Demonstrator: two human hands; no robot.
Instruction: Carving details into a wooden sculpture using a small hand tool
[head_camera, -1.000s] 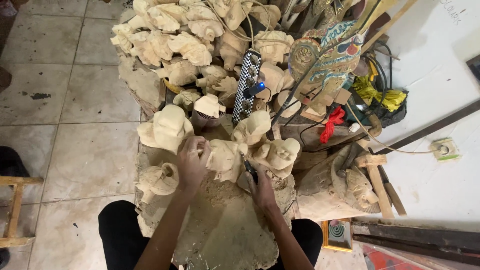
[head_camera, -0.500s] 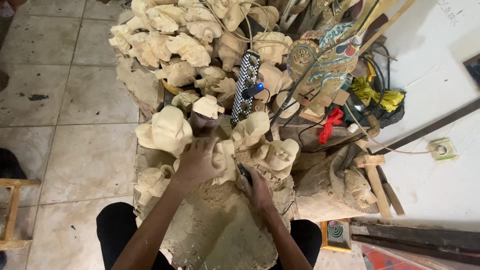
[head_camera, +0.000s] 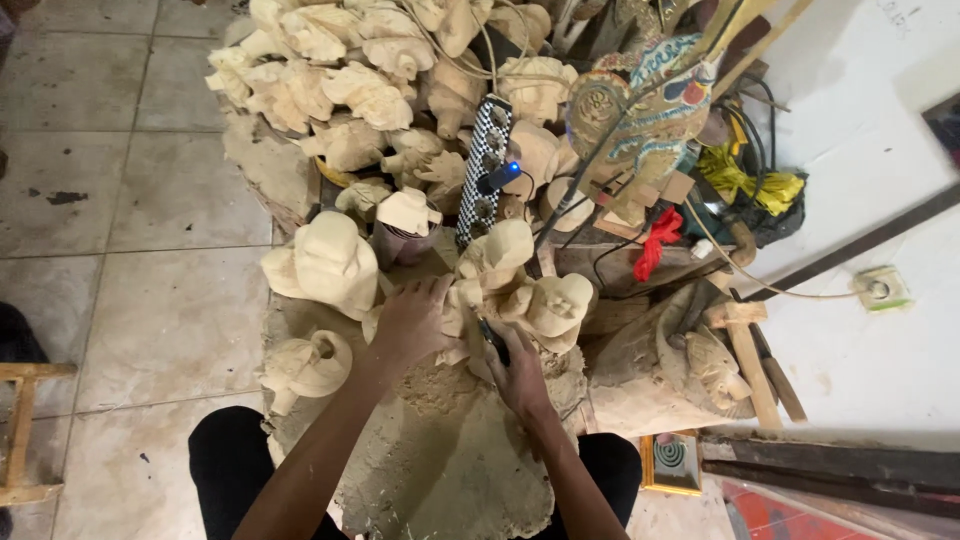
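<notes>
head view: the left hand (head_camera: 412, 322) presses down on a pale wooden carving (head_camera: 462, 312) atop a sawdust-covered block (head_camera: 450, 450), fingers closed over it. the right hand (head_camera: 520, 370) wraps tight around a dark carving tool (head_camera: 493, 338) against the carving. unpainted wooden heads (head_camera: 340, 80) pile beyond.

1. Two bare forearms come up from the bottom edge, with no sleeve showing anywhere along them
2. The left hand (head_camera: 410, 322) wears no glove, ring or band that can be made out
3. The right hand (head_camera: 520, 368) is likewise ungloved, and its wrist carries no watch or strap
4. Both legs are covered in plain black cloth, seen at the lower left and lower right of the view
5. The cloth has no visible pattern, seam or marking; whether it is trousers or shorts cannot be told
</notes>
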